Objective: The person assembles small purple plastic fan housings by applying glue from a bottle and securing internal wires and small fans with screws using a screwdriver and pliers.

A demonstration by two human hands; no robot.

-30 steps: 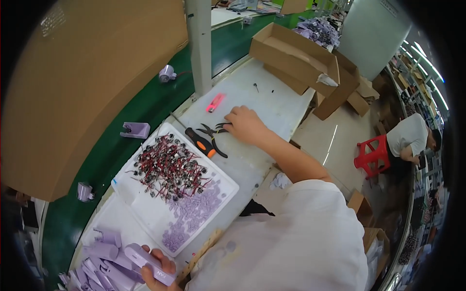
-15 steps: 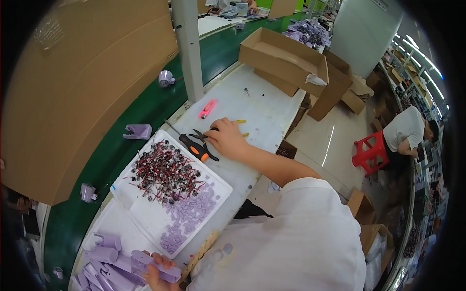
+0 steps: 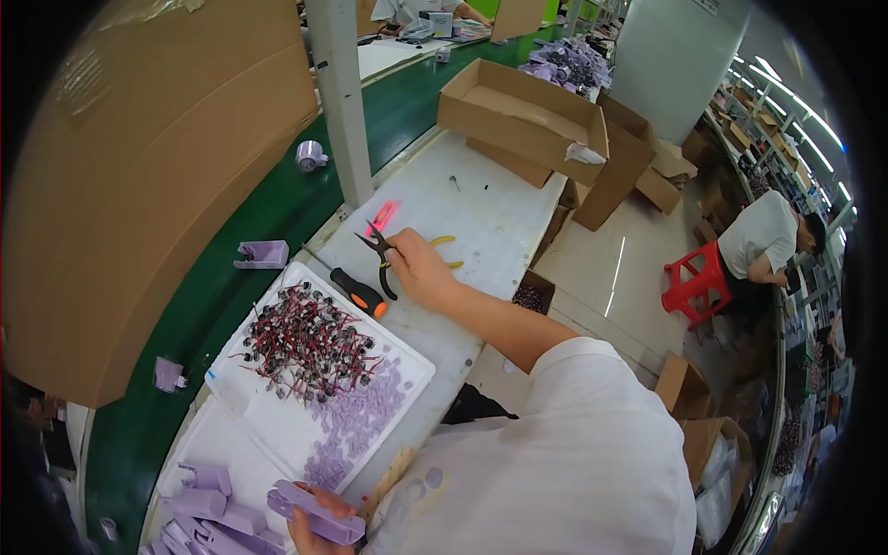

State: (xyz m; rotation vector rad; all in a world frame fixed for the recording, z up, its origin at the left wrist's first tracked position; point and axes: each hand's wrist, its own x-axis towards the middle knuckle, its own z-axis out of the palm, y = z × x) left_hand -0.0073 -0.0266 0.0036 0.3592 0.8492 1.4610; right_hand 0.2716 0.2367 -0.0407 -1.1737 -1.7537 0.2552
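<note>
Since half a second ago, the right hand (image 3: 418,268) has closed on the black-handled pliers (image 3: 377,252) and lifted their nose toward the far side of the white table (image 3: 490,208); before, it only rested beside them. The grip now wraps one handle, so the tool is in hand rather than lying flat. One large open cardboard box (image 3: 518,116) stands at the far end. One white tray (image 3: 277,421) holds a heap of red-and-black wired parts (image 3: 305,342) and a scatter of small purple discs (image 3: 356,421), too many to count. One orange-and-black screwdriver (image 3: 359,293) lies just left of the pliers. The left hand (image 3: 310,523), nearest, grips one purple plastic housing (image 3: 314,513); several more lie beside it.
</note>
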